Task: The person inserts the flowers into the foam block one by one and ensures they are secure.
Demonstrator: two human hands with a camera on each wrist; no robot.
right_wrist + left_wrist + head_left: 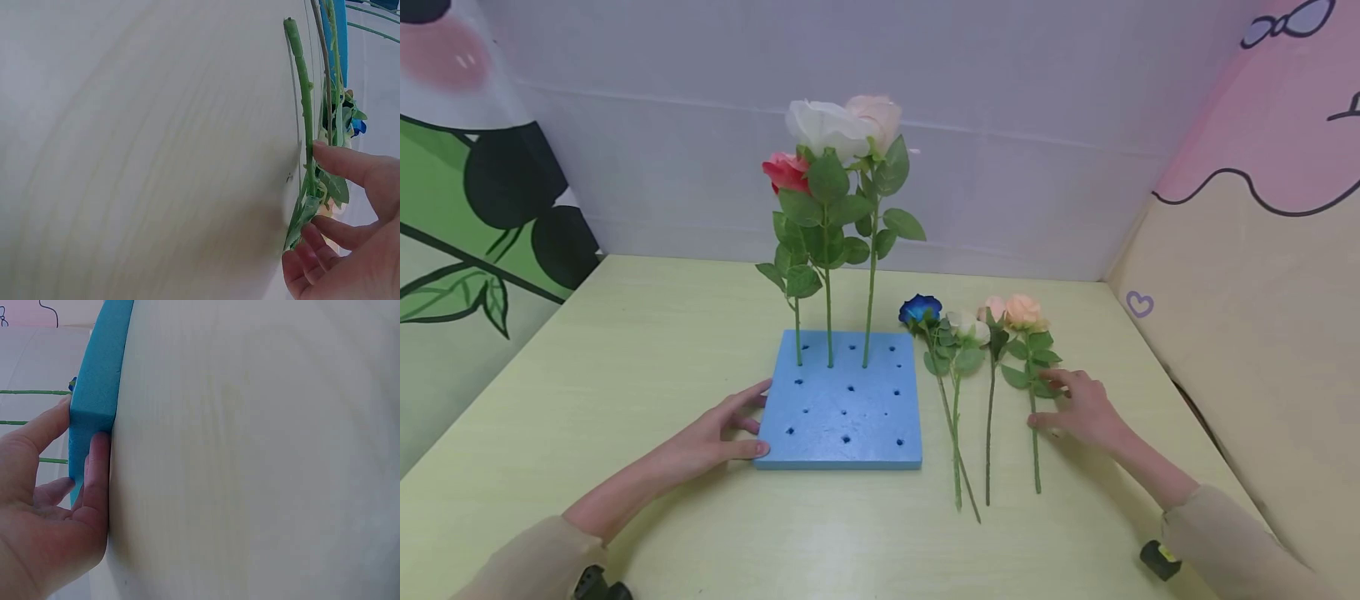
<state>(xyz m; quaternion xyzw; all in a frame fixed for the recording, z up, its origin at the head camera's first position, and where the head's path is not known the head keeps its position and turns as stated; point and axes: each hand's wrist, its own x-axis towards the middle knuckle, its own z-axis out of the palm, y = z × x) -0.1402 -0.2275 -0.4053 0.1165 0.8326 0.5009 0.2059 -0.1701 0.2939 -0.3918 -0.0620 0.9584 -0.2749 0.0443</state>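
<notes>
Head view: the right hand (1086, 408) is at the peach rose (1037, 358), the rightmost of four loose flowers lying on the pale table (677, 333) with blooms to the far side and stems to the near side. The thumb tip is at the stem below the leaves, while the index finger is farther up among the leaves. In the right wrist view the thumb touches the stem and the other fingers bend loosely by the foliage, with a gap between them and the thumb.

To the left of the peach rose lie a pink rose (997, 342), a white rose (967, 360) and a blue rose (920, 309), the last two with crossing stems.

The left hand (718, 433) touches the left side of the blue board (880, 425), thumb at the near left corner, fingers extended along the edge. Three flowers stand upright in its far part: red (787, 172), white (827, 129) and pale pink (880, 117).
</notes>
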